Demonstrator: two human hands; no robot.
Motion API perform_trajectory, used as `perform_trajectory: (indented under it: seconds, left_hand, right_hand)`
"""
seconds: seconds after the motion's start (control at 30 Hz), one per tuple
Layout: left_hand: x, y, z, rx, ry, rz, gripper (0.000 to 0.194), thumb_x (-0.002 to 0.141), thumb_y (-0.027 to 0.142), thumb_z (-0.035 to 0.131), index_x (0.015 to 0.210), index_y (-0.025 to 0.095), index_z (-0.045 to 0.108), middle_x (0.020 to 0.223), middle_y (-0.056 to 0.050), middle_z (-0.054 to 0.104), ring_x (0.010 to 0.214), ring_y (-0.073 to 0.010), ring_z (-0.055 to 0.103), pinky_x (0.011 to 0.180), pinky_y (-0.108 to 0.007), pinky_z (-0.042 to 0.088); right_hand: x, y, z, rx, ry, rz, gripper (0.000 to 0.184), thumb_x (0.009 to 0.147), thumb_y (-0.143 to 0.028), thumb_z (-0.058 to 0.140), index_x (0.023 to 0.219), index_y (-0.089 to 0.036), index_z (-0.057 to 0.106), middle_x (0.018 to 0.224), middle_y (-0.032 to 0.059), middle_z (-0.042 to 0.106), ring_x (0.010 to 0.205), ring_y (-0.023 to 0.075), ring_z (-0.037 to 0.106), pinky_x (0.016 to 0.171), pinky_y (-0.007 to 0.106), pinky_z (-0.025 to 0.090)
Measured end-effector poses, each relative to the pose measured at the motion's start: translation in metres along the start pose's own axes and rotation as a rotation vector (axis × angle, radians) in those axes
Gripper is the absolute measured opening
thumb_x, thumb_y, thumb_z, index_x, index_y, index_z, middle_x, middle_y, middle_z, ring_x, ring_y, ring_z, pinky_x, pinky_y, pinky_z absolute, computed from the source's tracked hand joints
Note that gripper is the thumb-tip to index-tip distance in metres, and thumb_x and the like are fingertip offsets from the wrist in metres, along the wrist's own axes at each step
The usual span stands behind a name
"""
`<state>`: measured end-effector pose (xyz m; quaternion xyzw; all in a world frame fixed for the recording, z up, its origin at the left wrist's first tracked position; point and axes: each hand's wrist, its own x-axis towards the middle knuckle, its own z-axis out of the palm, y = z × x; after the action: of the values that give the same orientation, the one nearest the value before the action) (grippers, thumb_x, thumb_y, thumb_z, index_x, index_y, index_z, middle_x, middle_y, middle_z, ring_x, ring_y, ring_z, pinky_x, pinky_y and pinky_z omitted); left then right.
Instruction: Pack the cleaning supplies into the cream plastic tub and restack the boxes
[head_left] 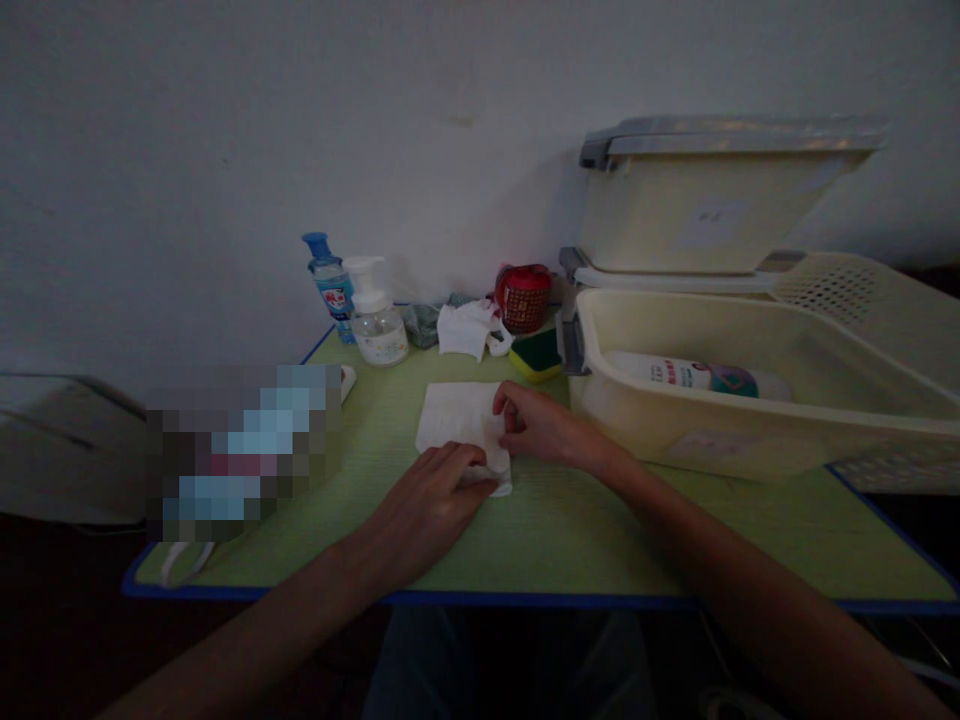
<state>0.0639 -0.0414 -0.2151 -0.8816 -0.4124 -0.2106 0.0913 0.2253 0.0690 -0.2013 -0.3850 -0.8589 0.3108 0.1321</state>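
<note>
Pinching tissue (454,412) with left hand (426,505) at five o'clock, right hand (546,428) at three; seemingly part-folded between those points; flat, not yet folded toward ten.

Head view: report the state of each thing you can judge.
Sheet: mostly flat, right edge rumpled.
Left hand: touching sheet.
Right hand: touching sheet.
Upper box: lid on.
Lower box: open.
White bottle: lying down.
Blue bottle: upright, capped.
Pump bottle: upright.
Sponge: green side up.
Red container: upright.
</note>
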Motion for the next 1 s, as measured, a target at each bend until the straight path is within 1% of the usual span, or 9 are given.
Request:
perform_trajectory:
  seconds: [0.13,0.23,0.33,0.4,0.47,0.57,0.67,0.8,1.0]
  left_hand:
    - [-0.002,-0.001,0.003,-0.013,0.03,-0.002,0.027,0.09,0.015,0.038,0.096,0.014,0.064,0.112,-0.011,0.058,0.104,-0.0207,0.053,0.086,-0.038,0.048]
    - [-0.003,-0.003,0.005,-0.039,-0.002,0.018,0.026,0.089,0.013,0.039,0.1,0.013,0.063,0.112,-0.01,0.061,0.108,-0.0192,0.054,0.09,-0.036,0.048]
    - [-0.004,-0.005,0.007,-0.049,-0.026,0.036,0.025,0.088,0.011,0.041,0.102,0.013,0.062,0.112,-0.01,0.063,0.107,-0.0187,0.056,0.089,-0.035,0.049]
    - [-0.004,-0.005,0.007,-0.05,-0.02,0.036,0.024,0.088,0.011,0.042,0.101,0.013,0.062,0.111,-0.01,0.064,0.107,-0.0187,0.057,0.089,-0.035,0.049]
    - [-0.004,-0.004,0.007,-0.05,-0.012,0.035,0.024,0.087,0.01,0.043,0.101,0.013,0.062,0.109,-0.009,0.065,0.107,-0.0183,0.057,0.089,-0.034,0.049]
    - [-0.002,-0.004,0.007,-0.047,0.005,0.058,0.024,0.087,0.01,0.042,0.099,0.012,0.062,0.102,-0.009,0.067,0.103,-0.0178,0.059,0.087,-0.032,0.05]
    - [-0.001,-0.003,0.006,-0.052,0.017,0.073,0.024,0.087,0.009,0.041,0.097,0.011,0.062,0.097,-0.008,0.068,0.095,-0.0169,0.062,0.085,-0.031,0.051]
    - [0.001,-0.003,0.006,-0.063,0.045,0.08,0.026,0.088,0.009,0.039,0.094,0.011,0.063,0.093,-0.008,0.069,0.086,-0.0155,0.065,0.082,-0.03,0.052]
    - [-0.001,-0.004,0.006,-0.068,0.024,0.089,0.027,0.088,0.007,0.036,0.098,0.009,0.061,0.097,-0.01,0.069,0.09,-0.0153,0.064,0.084,-0.028,0.051]
  right_hand:
    - [-0.001,0.002,0.0,-0.023,0.005,-0.013,0.027,0.065,-0.008,0.056,0.089,-0.017,0.046,0.066,-0.0044,0.048,0.059,0.0097,0.044,0.053,0.02,0.03]
    - [-0.001,0.0,-0.003,-0.055,0.025,-0.031,0.023,0.065,-0.007,0.056,0.085,-0.017,0.049,0.066,-0.0038,0.049,0.06,0.0099,0.045,0.054,0.02,0.031]
    - [0.0,-0.008,-0.007,-0.088,0.182,-0.078,0.011,0.072,-0.007,0.05,0.077,-0.016,0.053,0.071,0.0001,0.054,0.065,0.011,0.05,0.059,0.022,0.038]
    - [0.001,-0.014,-0.005,-0.117,0.315,-0.169,0.016,0.079,-0.008,0.043,0.082,-0.014,0.057,0.084,0.0051,0.059,0.077,0.0133,0.054,0.07,0.025,0.043]
    - [0.003,-0.019,0.0,-0.169,0.348,-0.298,0.025,0.083,-0.007,0.037,0.095,-0.011,0.059,0.1,0.0104,0.059,0.092,0.0158,0.055,0.083,0.029,0.044]
    - [0.005,-0.021,0.013,-0.291,0.248,-0.404,0.039,0.085,-0.005,0.03,0.118,-0.004,0.051,0.122,0.0169,0.053,0.114,0.0186,0.048,0.099,0.032,0.037]
    - [0.007,-0.019,0.025,-0.411,0.132,-0.359,0.043,0.088,-0.011,0.03,0.127,0.004,0.042,0.135,0.0221,0.041,0.127,0.0236,0.038,0.107,0.035,0.031]
    - [0.008,-0.013,0.032,-0.482,0.034,-0.288,0.049,0.092,-0.024,0.029,0.13,0.006,0.037,0.139,0.0232,0.034,0.131,0.0278,0.031,0.11,0.04,0.025]
    - [0.007,-0.013,0.031,-0.493,-0.003,-0.264,0.055,0.093,-0.032,0.026,0.134,0.003,0.033,0.143,0.022,0.027,0.134,0.0268,0.024,0.11,0.042,0.024]
